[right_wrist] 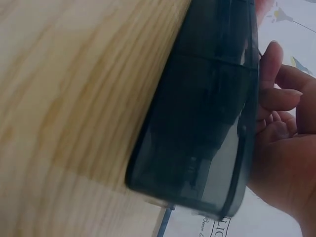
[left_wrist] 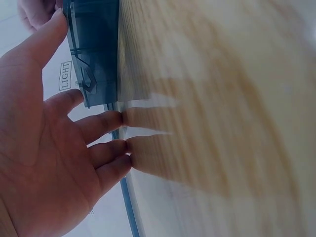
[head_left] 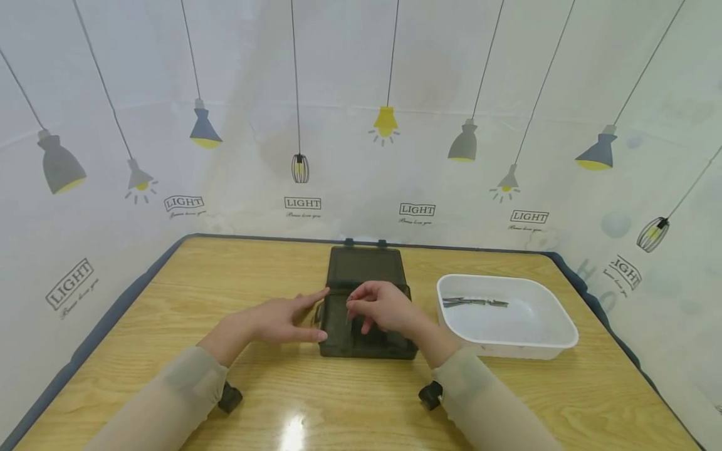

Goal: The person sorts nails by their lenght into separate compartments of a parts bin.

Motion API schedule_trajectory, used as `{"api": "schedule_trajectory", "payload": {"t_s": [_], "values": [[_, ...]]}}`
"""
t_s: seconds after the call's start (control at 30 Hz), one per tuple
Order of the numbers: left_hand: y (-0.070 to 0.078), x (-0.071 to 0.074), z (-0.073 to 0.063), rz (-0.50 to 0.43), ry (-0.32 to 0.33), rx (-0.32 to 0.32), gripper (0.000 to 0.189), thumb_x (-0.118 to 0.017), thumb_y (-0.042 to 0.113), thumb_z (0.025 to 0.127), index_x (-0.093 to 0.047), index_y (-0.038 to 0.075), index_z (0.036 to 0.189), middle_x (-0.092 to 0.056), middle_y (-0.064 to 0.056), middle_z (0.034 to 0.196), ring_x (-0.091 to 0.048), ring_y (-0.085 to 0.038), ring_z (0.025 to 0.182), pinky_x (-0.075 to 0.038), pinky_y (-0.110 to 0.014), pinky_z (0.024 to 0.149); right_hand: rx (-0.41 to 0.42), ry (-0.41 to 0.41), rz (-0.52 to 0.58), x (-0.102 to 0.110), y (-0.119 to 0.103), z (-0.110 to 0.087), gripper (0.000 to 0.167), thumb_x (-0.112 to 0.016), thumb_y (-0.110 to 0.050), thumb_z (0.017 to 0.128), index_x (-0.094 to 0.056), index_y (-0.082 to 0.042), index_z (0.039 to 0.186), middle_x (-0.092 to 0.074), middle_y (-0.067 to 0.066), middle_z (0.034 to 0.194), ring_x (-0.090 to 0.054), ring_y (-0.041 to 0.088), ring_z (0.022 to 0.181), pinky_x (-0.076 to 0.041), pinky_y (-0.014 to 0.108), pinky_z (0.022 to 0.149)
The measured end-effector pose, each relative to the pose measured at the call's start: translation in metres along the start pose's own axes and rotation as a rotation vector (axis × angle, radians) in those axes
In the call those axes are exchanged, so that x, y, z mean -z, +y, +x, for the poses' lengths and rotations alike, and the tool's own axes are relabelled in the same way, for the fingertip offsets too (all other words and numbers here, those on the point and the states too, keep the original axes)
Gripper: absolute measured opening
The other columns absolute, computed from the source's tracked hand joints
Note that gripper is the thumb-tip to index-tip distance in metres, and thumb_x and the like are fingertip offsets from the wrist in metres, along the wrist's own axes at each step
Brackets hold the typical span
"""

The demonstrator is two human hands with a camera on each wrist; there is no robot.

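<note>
Left hand [head_left: 279,321]: grasping nothing, fingers extended to the hinged plastic case's [head_left: 366,351] left edge
Right hand [head_left: 386,308]: a slender piece [head_left: 348,311], pointed downward, is pinched over the case
White tray [head_left: 541,344]: set at right, nearer the right hand; thin pieces [head_left: 474,302] are laid crosswise
Case lid [head_left: 365,266]: opened away

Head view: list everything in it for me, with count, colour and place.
Box: 1, dark, mid-table, lid open
Thin piece: apparently 1, colour unclear, right fingertips
Tray: 1, white, right of box
Strips: several, grey-green, in tray
Table: 1, wood-toned, below everything
Backdrop: 1, white, behind table
Printed lamps: 9, grey, blue, yellow, black, on backdrop
Sleeves: 2, beige, forearms
Hands: 2, bare, left at box's left edge, right over box
</note>
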State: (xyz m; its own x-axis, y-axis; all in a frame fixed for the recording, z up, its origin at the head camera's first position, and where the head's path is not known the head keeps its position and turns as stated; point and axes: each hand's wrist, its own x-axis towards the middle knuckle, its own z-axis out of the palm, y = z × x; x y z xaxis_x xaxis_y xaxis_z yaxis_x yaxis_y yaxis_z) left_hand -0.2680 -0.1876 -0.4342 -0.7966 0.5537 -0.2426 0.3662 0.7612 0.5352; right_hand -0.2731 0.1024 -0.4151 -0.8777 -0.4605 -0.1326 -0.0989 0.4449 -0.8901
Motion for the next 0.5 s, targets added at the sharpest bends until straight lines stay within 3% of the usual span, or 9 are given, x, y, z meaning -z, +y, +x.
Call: {"api": "schedule_trajectory", "payload": {"t_s": [0.27, 0.5], "values": [[-0.0004, -0.001, -0.0002, -0.009, -0.003, 0.006, 0.101, -0.061, 0.081, 0.098, -0.014, 0.04, 0.177, -0.031, -0.017, 0.18, -0.041, -0.049, 0.159, -0.037, -0.069, 0.125, -0.01, 0.015, -0.046, -0.0059, -0.0038, 0.0023, 0.016, -0.068, -0.023, 0.111, -0.075, -0.01, 0.117, -0.081, 0.002, 0.099, -0.07, 0.014, 0.062, -0.04, 0.025, 0.047], [-0.001, -0.0014, -0.0002, -0.018, -0.005, 0.003, 0.101, -0.061, 0.081, 0.098, -0.013, 0.04, 0.177, -0.029, -0.012, 0.181, -0.034, -0.048, 0.163, -0.035, -0.071, 0.126, -0.025, 0.023, -0.064, -0.0068, -0.0051, 0.0025, 0.014, -0.068, -0.021, 0.111, -0.075, -0.011, 0.117, -0.081, 0.001, 0.099, -0.072, 0.014, 0.064, -0.041, 0.024, 0.047]]}}
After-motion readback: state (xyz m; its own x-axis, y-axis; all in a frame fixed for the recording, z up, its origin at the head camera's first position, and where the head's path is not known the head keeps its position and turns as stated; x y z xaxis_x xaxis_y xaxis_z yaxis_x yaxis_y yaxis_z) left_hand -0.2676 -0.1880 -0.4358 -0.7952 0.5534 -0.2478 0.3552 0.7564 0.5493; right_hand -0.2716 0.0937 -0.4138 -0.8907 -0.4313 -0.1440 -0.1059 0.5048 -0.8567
